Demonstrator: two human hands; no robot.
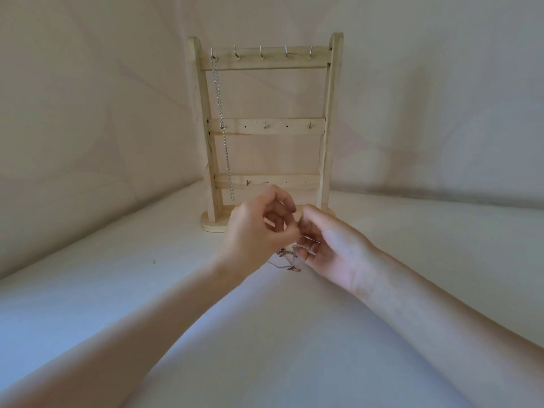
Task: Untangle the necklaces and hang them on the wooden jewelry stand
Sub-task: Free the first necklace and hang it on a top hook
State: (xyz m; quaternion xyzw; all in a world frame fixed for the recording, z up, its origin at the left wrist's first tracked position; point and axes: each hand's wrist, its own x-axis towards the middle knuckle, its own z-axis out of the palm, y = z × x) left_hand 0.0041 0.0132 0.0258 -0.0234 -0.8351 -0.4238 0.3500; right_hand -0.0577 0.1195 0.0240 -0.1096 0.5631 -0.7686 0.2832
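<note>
Head view: a tangle of thin necklaces (285, 260) hangs and lies between the two hands, just in front of the wooden jewelry stand (266, 128), its lower loops resting on the pale cloth surface (147, 290). The chains are so fine and the picture so soft that how many are caught together cannot be told, nor where one ends and another begins; a small pendant or clasp shows at the bottom of the tangle, but its shape is unclear.

The left hand (259, 231) has its fingers curled, thumb and forefinger pinching the top of the tangle. The right hand (329, 245) meets it fingertip to fingertip, palm turned partly up, its fingers bent in around the same chains; the exact pinch point is hidden where the fingertips of both hands crowd together. Both bare forearms run out of the frame at the bottom corners.

Behind the hands, the stand is upright on its rounded feet, the right foot mostly hidden by the right hand. One silver chain (222, 125) hangs from the leftmost hook of the top bar, reaching down past the lowest bar. The other hooks are bare.
</note>
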